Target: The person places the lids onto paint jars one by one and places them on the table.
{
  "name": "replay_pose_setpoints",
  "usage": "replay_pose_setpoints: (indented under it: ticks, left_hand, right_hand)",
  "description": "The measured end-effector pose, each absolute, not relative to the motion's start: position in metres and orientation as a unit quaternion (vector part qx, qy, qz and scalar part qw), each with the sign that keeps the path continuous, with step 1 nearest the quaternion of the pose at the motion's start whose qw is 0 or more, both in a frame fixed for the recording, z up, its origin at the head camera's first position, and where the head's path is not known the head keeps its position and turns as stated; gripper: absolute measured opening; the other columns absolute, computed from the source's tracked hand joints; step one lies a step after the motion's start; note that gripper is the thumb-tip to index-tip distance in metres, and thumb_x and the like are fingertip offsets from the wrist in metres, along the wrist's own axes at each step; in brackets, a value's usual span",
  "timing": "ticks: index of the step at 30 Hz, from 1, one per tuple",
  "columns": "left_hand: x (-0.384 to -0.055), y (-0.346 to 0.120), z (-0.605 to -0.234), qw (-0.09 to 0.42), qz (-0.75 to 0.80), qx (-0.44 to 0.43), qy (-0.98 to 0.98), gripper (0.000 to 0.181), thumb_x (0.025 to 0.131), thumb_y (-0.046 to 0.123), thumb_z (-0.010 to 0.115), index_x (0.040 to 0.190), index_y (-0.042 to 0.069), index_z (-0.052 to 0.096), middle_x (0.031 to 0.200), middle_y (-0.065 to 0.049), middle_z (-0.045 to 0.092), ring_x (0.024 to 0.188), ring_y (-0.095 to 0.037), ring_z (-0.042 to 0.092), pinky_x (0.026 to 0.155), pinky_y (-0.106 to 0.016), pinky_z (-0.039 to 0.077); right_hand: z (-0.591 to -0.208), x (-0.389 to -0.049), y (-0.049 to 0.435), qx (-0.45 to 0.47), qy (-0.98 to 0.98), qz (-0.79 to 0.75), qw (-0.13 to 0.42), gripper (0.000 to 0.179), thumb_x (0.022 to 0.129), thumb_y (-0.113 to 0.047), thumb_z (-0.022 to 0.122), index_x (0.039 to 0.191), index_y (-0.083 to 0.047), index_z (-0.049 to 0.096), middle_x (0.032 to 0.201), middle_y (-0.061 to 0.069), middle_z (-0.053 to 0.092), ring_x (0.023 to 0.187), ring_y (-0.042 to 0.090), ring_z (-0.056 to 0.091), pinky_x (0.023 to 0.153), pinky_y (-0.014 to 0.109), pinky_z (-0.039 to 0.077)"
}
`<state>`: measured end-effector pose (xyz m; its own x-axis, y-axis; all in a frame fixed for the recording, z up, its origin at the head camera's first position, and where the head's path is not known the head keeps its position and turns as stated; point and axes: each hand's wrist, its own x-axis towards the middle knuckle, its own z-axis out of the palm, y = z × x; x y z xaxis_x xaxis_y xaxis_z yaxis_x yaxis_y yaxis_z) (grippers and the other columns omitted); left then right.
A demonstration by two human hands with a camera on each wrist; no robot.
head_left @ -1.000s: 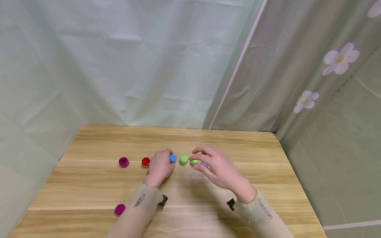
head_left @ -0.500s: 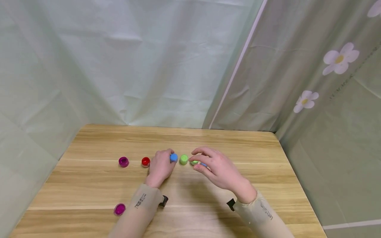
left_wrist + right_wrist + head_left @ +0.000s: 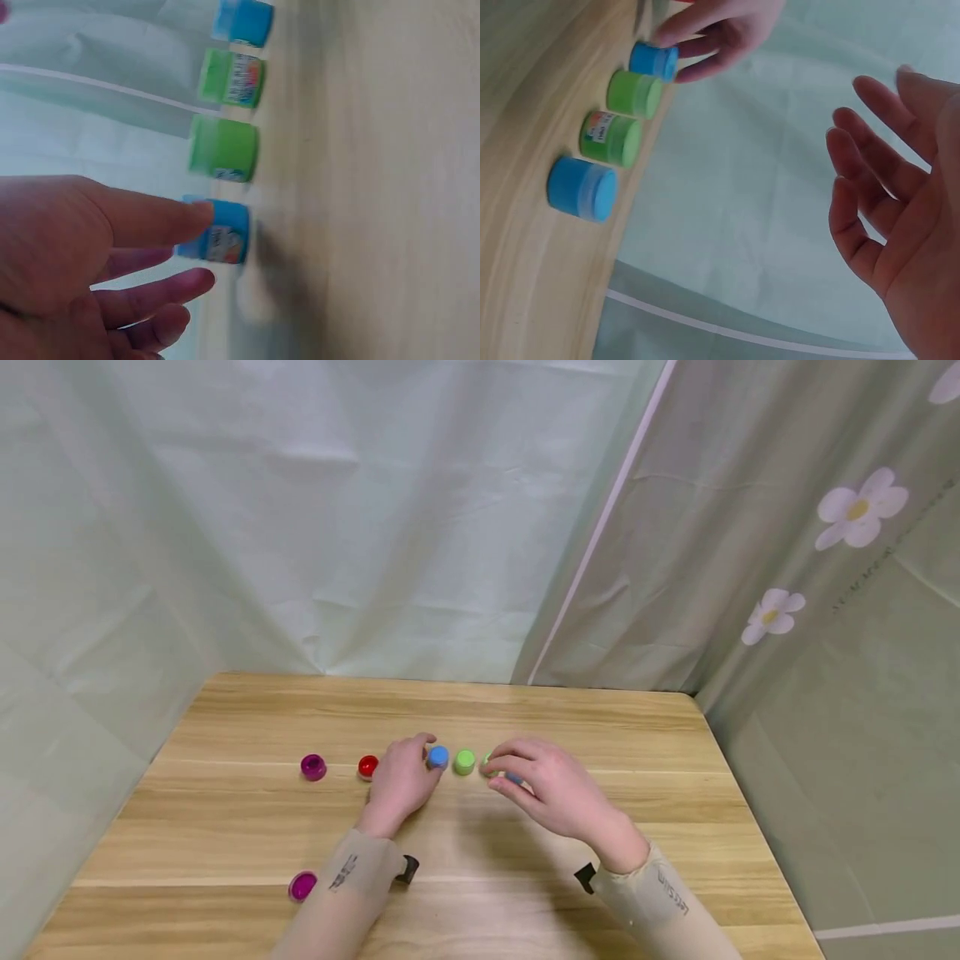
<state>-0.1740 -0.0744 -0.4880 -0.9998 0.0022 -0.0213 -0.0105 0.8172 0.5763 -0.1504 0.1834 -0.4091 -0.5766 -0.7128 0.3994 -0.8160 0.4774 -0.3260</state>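
Observation:
My left hand (image 3: 402, 777) is around a small lidded blue jar (image 3: 438, 757) that stands on the wooden table. Its thumb overlaps the jar in the left wrist view, while the other fingers are spread loosely and the index fingertip stands off the jar in the head view. To the right, a green jar (image 3: 465, 762), a labelled green jar (image 3: 611, 139) and another blue jar (image 3: 581, 189) continue the row. Over its right end hovers my right hand (image 3: 558, 785), fingers loosely bent and holding nothing; it partly hides those last two jars in the head view.
Left of the row are a red pot (image 3: 367, 767) and a purple pot (image 3: 313, 767). A second purple pot (image 3: 303, 886) lies nearer, beside the left sleeve. Pale curtains (image 3: 420, 527) hang along the back and sides of the table (image 3: 247, 827).
The left index finger has lifted off the blue jar, which now stands slightly farther right, close to the green jar. The right hand has stayed almost in place.

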Motion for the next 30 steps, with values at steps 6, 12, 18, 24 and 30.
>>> replay_pose_setpoints:
  ticks: [6,12,18,24,30]
  left_hand:
    - [-0.165,-0.103,-0.471,0.007,0.338,0.017,0.941,0.056,0.096,0.023,0.081,0.146,0.006,0.061,0.128,-0.018,0.069,0.110,-0.035,0.065,0.092,-0.055,0.055]
    - [-0.155,-0.146,-0.453,-0.002,0.349,0.042,0.936,0.055,0.096,0.014,0.080,0.146,0.003,0.060,0.132,-0.021,0.066,0.105,-0.038,0.064,0.089,-0.055,0.054]
    - [-0.149,-0.181,-0.452,0.009,0.353,0.036,0.935,0.059,0.093,0.013,0.082,0.145,-0.002,0.059,0.135,-0.026,0.064,0.108,-0.043,0.063,0.089,-0.056,0.053]
    - [-0.148,-0.194,-0.464,0.048,0.360,0.011,0.932,0.062,0.092,0.014,0.081,0.145,-0.006,0.057,0.136,-0.029,0.063,0.124,-0.051,0.060,0.103,-0.067,0.047]
    - [-0.151,-0.190,-0.476,0.071,0.357,-0.006,0.932,0.060,0.092,0.016,0.082,0.143,-0.006,0.060,0.137,-0.027,0.065,0.128,-0.048,0.059,0.108,-0.065,0.045]
  right_hand:
    - [-0.423,-0.150,0.185,0.445,-0.865,0.212,0.091,0.018,0.105,-0.025,0.072,0.121,-0.018,0.078,0.121,-0.006,0.072,0.117,0.016,0.067,0.100,0.037,0.055]
    - [-0.437,-0.147,0.183,0.460,-0.861,0.206,0.069,0.017,0.104,-0.023,0.074,0.120,-0.019,0.077,0.122,-0.006,0.071,0.117,0.015,0.066,0.102,0.035,0.053]
    - [-0.446,-0.141,0.175,0.489,-0.843,0.216,0.054,0.016,0.103,-0.018,0.075,0.118,-0.017,0.078,0.118,-0.006,0.071,0.110,0.011,0.067,0.097,0.029,0.054]
    - [-0.449,-0.137,0.170,0.492,-0.843,0.214,0.040,0.015,0.104,-0.019,0.074,0.119,-0.019,0.078,0.119,-0.008,0.071,0.111,0.009,0.068,0.097,0.031,0.055]
    - [-0.451,-0.136,0.166,0.496,-0.840,0.221,0.028,0.015,0.105,-0.020,0.072,0.119,-0.020,0.078,0.119,-0.008,0.071,0.110,0.008,0.068,0.097,0.029,0.054]
